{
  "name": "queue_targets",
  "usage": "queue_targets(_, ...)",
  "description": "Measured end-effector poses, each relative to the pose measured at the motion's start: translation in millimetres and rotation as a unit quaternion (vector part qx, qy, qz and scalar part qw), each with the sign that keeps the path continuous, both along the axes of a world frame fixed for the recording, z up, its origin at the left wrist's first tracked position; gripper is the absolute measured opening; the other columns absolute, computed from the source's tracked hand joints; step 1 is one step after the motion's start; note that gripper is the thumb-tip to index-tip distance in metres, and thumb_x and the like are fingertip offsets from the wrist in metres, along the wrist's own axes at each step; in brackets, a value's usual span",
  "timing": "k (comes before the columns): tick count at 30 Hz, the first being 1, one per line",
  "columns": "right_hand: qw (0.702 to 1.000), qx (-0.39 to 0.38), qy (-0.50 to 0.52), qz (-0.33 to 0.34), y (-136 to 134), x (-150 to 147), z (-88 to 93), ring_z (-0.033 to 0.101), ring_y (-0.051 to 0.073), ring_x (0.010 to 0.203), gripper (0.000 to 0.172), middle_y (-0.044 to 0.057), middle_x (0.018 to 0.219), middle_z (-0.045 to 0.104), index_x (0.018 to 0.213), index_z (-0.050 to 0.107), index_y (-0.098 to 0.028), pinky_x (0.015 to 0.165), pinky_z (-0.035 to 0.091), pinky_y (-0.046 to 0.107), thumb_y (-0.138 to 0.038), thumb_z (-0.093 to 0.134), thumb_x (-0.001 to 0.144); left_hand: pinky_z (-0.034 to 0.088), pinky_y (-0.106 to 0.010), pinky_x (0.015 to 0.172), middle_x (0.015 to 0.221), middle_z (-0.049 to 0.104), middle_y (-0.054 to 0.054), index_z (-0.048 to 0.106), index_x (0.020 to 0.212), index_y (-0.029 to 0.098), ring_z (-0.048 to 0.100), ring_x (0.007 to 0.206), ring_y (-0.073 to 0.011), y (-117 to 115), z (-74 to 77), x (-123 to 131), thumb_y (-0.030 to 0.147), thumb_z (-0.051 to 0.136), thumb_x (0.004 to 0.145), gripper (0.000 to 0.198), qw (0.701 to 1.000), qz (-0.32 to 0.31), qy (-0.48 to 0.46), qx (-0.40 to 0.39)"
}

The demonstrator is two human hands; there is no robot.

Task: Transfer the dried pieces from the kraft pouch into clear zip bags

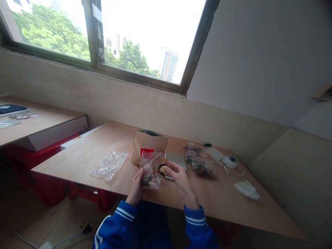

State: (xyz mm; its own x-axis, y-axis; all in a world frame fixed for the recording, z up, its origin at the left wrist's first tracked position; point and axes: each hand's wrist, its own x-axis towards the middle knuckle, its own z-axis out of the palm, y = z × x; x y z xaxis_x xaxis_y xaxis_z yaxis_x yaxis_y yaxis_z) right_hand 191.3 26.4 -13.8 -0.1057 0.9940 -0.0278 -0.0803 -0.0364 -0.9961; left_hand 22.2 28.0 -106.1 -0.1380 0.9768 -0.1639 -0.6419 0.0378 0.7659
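My left hand [136, 186] grips the left side of a clear zip bag [151, 167] that has dark and pale dried pieces at its bottom. To the right of the bag's mouth, my right hand [178, 176] pinches a dried mushroom-like piece [163, 168], dark on one part and yellowish tan on another. Just behind the bag stands a brown kraft paper pouch [150, 143] with its top open and a red label on the front. Partly behind my right hand lies a flat silver-grey device [176, 159], perhaps a scale.
Filled clear bags [201, 167] of dark dried pieces lie on the right of the wooden table [218, 197]. Beyond them are a white camera-like device [230, 162] with a cable and a white folded item [246, 189]. Crumpled clear plastic bags [110, 165] lie at left.
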Motion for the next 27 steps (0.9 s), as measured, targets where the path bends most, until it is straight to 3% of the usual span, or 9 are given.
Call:
queue_targets(4,0.997,0.000,0.076,-0.033,-1.0,6.1,15.0,0.068,0.023,0.090,0.052,0.010,0.100,0.071,0.106,0.066,-0.016,0.082,0.053,0.039,-0.040,0.080,0.061,0.053,-0.031,0.072,0.084,0.074,-0.010,0.067,0.104,0.011,0.069,0.076,-0.0211,-3.4,2.8,-1.9,0.047,0.067,0.073,0.048,0.999,-0.024,-0.033,0.003)
queue_targets(8,0.986,0.134,0.069,-0.076,18.5,-11.4,54.8,0.067,0.022,0.093,0.048,0.009,0.099,0.071,0.106,0.065,-0.016,0.087,0.052,0.037,-0.041,0.076,0.067,0.054,-0.031,0.069,0.081,0.074,-0.008,0.068,0.102,0.011,0.068,0.072,-0.0208,-6.0,3.7,-2.3,0.048,0.068,0.071,0.048,0.999,-0.034,-0.027,0.001)
queue_targets(13,0.947,0.305,-0.057,-0.083,66.4,-49.1,96.5,0.066,0.019,0.088,0.041,0.008,0.100,0.069,0.110,0.063,-0.016,0.083,0.053,0.033,-0.039,0.067,0.076,0.053,-0.033,0.078,0.086,0.074,-0.009,0.069,0.097,0.010,0.068,0.081,-0.0219,-5.6,2.4,-1.3,0.046,0.070,0.069,0.045,0.999,-0.034,-0.008,0.011)
queue_targets(18,0.891,0.401,-0.212,-0.006,94.4,-66.2,94.4,0.062,0.018,0.096,0.027,0.007,0.108,0.065,0.110,0.063,-0.020,0.085,0.051,0.031,-0.027,0.057,0.084,0.052,-0.033,0.080,0.089,0.073,-0.008,0.071,0.090,0.013,0.068,0.084,-0.0227,-3.8,-4.7,-0.9,0.044,0.073,0.067,0.039,1.000,-0.022,-0.004,0.001)
queue_targets(21,0.860,0.434,-0.266,0.022,94.2,-66.0,89.7,0.058,0.018,0.104,0.027,0.007,0.112,0.063,0.113,0.061,-0.021,0.092,0.046,0.032,-0.021,0.048,0.089,0.052,-0.033,0.079,0.086,0.073,-0.008,0.071,0.089,0.014,0.068,0.083,-0.0230,-3.5,-7.7,-0.8,0.045,0.072,0.068,0.038,0.999,-0.032,0.000,0.009)
queue_targets(27,0.809,0.441,-0.383,0.064,86.8,-64.6,90.9,0.058,0.018,0.101,0.032,0.008,0.108,0.064,0.111,0.062,-0.020,0.095,0.042,0.033,-0.015,0.037,0.092,0.051,-0.033,0.082,0.088,0.073,-0.007,0.071,0.086,0.014,0.067,0.086,-0.0236,-3.0,-5.5,-0.5,0.045,0.074,0.065,0.037,1.000,-0.022,0.009,0.005)
